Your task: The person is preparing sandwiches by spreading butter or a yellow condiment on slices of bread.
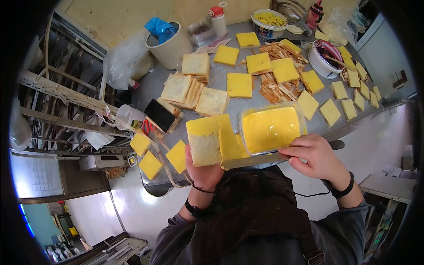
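Note:
My left hand (202, 174) holds a square slab of bread (206, 148) from below; its top edge is coated with yellow spread and the lower face is still pale. In my right hand (311, 155) is a long flat spatula (258, 162), its blade reaching left to the bread. Yellow spread covers part of the blade and the slab's right side. Just above the blade stands a clear rectangular tub (303, 121) of glossy yellow spread. My right fingertips are by its lower right corner, and the grip on the handle is partly hidden.
Yellow-topped squares (239, 85) lie across the metal table (216, 81), some on piled crust strips (276, 90). Stacked sandwiches (178, 89), a phone (160, 115) and red scissors (147, 126) are left. A bucket of dark red filling (324, 62) stands right.

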The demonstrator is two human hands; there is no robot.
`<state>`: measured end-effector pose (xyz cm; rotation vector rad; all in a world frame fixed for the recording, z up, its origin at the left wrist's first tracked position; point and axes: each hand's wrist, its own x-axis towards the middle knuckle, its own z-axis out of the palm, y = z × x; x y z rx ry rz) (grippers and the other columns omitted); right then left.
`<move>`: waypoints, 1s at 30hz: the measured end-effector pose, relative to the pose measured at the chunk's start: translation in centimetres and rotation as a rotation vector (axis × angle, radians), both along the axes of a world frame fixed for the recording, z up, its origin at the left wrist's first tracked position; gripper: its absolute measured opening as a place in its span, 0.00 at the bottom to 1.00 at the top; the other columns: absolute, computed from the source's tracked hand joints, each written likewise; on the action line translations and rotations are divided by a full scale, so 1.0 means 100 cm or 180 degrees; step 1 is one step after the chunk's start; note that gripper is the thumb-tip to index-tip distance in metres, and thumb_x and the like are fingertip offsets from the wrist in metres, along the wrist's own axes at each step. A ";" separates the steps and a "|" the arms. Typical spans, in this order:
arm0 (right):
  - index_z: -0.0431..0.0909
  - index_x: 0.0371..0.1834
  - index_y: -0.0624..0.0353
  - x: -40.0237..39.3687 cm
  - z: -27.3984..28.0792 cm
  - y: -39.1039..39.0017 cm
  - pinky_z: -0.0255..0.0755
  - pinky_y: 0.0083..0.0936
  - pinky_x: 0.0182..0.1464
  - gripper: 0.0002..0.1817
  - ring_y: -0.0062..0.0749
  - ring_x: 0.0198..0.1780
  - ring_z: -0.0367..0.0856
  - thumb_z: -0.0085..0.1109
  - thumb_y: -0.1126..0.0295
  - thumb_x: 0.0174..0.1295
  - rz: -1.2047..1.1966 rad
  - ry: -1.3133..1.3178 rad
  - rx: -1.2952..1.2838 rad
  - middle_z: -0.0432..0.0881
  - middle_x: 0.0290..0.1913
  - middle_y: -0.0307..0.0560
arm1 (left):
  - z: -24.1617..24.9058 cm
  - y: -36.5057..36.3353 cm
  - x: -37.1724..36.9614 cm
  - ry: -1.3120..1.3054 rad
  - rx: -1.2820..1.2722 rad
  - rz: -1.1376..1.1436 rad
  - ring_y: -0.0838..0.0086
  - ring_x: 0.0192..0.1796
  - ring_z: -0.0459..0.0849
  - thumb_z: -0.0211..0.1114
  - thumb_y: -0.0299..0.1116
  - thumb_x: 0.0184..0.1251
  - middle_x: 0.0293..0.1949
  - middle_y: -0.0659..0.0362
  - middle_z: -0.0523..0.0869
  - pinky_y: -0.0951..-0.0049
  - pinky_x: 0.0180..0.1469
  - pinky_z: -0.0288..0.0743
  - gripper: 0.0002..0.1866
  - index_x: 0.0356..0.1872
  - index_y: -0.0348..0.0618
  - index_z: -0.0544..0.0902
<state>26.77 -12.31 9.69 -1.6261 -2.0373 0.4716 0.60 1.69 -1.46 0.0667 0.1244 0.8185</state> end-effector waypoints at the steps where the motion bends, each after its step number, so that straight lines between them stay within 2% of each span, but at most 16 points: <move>1: 0.84 0.43 0.58 0.002 -0.002 -0.001 0.74 0.32 0.33 0.12 0.41 0.30 0.80 0.60 0.71 0.55 -0.0073 0.0322 -0.0005 0.80 0.30 0.45 | -0.002 0.003 0.004 -0.0002 0.0057 -0.0075 0.58 0.71 0.65 0.39 0.57 0.74 0.70 0.56 0.68 0.53 0.73 0.54 0.32 0.69 0.49 0.67; 3: 0.84 0.43 0.60 0.006 -0.009 -0.005 0.74 0.31 0.34 0.12 0.43 0.31 0.80 0.58 0.73 0.58 -0.0226 0.0958 -0.0004 0.82 0.31 0.48 | -0.002 0.006 0.015 -0.0185 -0.0056 -0.0149 0.58 0.71 0.65 0.39 0.56 0.74 0.70 0.56 0.68 0.53 0.73 0.54 0.31 0.69 0.48 0.67; 6: 0.82 0.45 0.65 0.010 -0.009 -0.005 0.73 0.27 0.36 0.11 0.38 0.31 0.79 0.54 0.74 0.63 -0.0626 0.1426 -0.0081 0.83 0.33 0.49 | 0.000 0.010 0.033 -0.0487 -0.0218 -0.0292 0.57 0.71 0.65 0.39 0.55 0.74 0.70 0.54 0.68 0.52 0.73 0.56 0.31 0.69 0.48 0.67; 12: 0.82 0.42 0.68 0.000 -0.062 -0.009 0.66 0.17 0.33 0.13 0.18 0.29 0.71 0.49 0.70 0.70 -0.1386 0.3429 -0.0386 0.82 0.31 0.39 | 0.013 0.007 0.065 -0.0624 -0.0586 -0.0633 0.55 0.72 0.65 0.40 0.53 0.75 0.71 0.53 0.67 0.49 0.72 0.59 0.30 0.71 0.47 0.64; 13: 0.82 0.42 0.66 -0.003 -0.074 -0.008 0.64 0.14 0.32 0.14 0.15 0.28 0.68 0.47 0.68 0.72 -0.1455 0.3560 -0.0409 0.82 0.32 0.37 | 0.014 0.005 0.071 -0.0635 -0.0626 -0.0696 0.56 0.72 0.64 0.40 0.53 0.75 0.71 0.53 0.66 0.49 0.72 0.59 0.31 0.71 0.46 0.63; 16: 0.82 0.42 0.66 -0.022 -0.085 0.001 0.64 0.14 0.33 0.15 0.15 0.28 0.68 0.46 0.67 0.72 -0.1619 0.4145 -0.0168 0.81 0.33 0.37 | 0.011 0.001 0.087 -0.0596 -0.0564 -0.0767 0.55 0.72 0.64 0.40 0.53 0.75 0.71 0.52 0.66 0.49 0.71 0.61 0.30 0.71 0.46 0.63; 19: 0.82 0.42 0.67 -0.031 -0.084 0.001 0.64 0.14 0.33 0.16 0.15 0.28 0.68 0.45 0.67 0.72 -0.1648 0.4248 -0.0034 0.82 0.33 0.37 | 0.015 -0.003 0.097 -0.0517 -0.0537 -0.0512 0.55 0.71 0.65 0.39 0.52 0.75 0.70 0.53 0.68 0.50 0.71 0.59 0.29 0.70 0.47 0.64; 25: 0.80 0.48 0.67 -0.030 -0.084 -0.013 0.67 0.16 0.35 0.14 0.17 0.31 0.70 0.48 0.69 0.71 -0.1377 0.4117 -0.0090 0.82 0.37 0.40 | 0.026 -0.001 0.103 0.0434 0.0368 0.0008 0.58 0.69 0.67 0.38 0.52 0.73 0.67 0.57 0.70 0.53 0.71 0.55 0.29 0.68 0.49 0.67; 26: 0.79 0.49 0.67 -0.029 -0.081 -0.014 0.68 0.17 0.36 0.14 0.18 0.32 0.71 0.49 0.70 0.70 -0.1326 0.4090 -0.0084 0.82 0.37 0.41 | 0.024 -0.001 0.103 0.0326 0.0369 0.0031 0.58 0.70 0.66 0.38 0.53 0.73 0.68 0.57 0.70 0.53 0.72 0.55 0.30 0.69 0.49 0.66; 30: 0.78 0.50 0.67 -0.037 -0.048 0.002 0.69 0.21 0.40 0.15 0.26 0.36 0.74 0.53 0.67 0.68 -0.1501 0.2727 0.0757 0.81 0.40 0.46 | 0.019 -0.004 0.097 -0.0098 0.0420 0.0078 0.59 0.71 0.63 0.38 0.57 0.71 0.69 0.56 0.67 0.53 0.73 0.52 0.33 0.69 0.49 0.65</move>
